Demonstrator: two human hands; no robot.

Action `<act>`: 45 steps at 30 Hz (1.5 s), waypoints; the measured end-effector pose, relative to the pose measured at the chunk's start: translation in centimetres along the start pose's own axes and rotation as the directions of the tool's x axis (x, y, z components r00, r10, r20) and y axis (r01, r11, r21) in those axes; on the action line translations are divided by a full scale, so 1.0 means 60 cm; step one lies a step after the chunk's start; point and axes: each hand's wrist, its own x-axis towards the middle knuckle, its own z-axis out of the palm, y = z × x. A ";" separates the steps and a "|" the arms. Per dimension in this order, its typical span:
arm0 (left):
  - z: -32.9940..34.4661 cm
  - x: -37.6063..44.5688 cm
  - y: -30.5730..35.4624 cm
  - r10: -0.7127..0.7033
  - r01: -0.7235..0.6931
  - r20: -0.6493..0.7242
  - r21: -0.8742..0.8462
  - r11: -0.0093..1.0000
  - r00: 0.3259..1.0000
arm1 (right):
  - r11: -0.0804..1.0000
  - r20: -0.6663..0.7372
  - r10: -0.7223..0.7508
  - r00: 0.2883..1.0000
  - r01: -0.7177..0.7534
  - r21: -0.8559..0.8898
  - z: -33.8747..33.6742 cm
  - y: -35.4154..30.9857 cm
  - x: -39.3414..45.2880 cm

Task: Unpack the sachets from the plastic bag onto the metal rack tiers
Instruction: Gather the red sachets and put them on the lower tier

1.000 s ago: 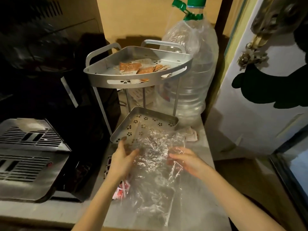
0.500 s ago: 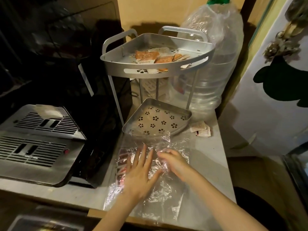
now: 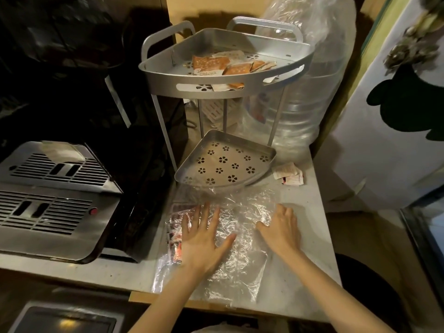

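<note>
A clear crinkled plastic bag (image 3: 236,255) lies flat on the counter in front of a two-tier metal corner rack. My left hand (image 3: 203,236) presses flat on the bag's left part, fingers spread. My right hand (image 3: 281,228) rests palm down on its right edge. Red-and-white sachets (image 3: 176,246) show through the bag to the left of my left hand. The rack's top tier (image 3: 168,75) holds several orange and white sachets (image 3: 211,63). The lower tier (image 3: 263,150) shows only its flower-shaped holes. A few white sachets (image 3: 288,174) lie on the counter to the right of the lower tier.
A steel-and-black appliance with slotted grilles (image 3: 50,195) fills the counter's left side. A large clear water bottle (image 3: 312,87) stands behind the rack on the right. A white door (image 3: 384,131) is at the right. The counter's front edge (image 3: 240,306) runs just below the bag.
The bag has been laid down and smoothed flat. My right hand has moved from the bag's middle out to its right edge; my left hand stays pressed on the left.
</note>
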 end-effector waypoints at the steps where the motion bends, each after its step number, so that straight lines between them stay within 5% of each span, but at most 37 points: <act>1: 0.001 0.000 0.000 0.000 0.000 -0.004 0.004 1.000 1.000 | 0.998 0.011 0.022 1.000 -0.022 0.064 -0.002 -0.001 0.000; 7: 0.004 0.001 -0.003 0.005 -0.005 -0.024 0.008 1.000 1.000 | 0.731 0.243 0.168 0.955 -0.286 0.619 -0.010 -0.003 0.012; 18: 0.004 0.005 -0.032 -0.043 0.042 -0.006 -0.030 0.999 0.999 | 0.738 0.341 0.023 0.940 -0.246 0.629 -0.048 0.032 0.018; 30: 0.017 0.013 -0.055 -0.079 0.090 0.075 -0.143 0.986 0.994 | 0.729 0.312 0.096 0.945 -0.280 0.625 -0.109 0.105 0.046; 45: 0.020 0.029 -0.053 -0.084 0.069 0.162 0.096 0.993 0.983 | 0.864 0.195 0.008 0.981 -0.105 0.493 -0.125 0.195 0.082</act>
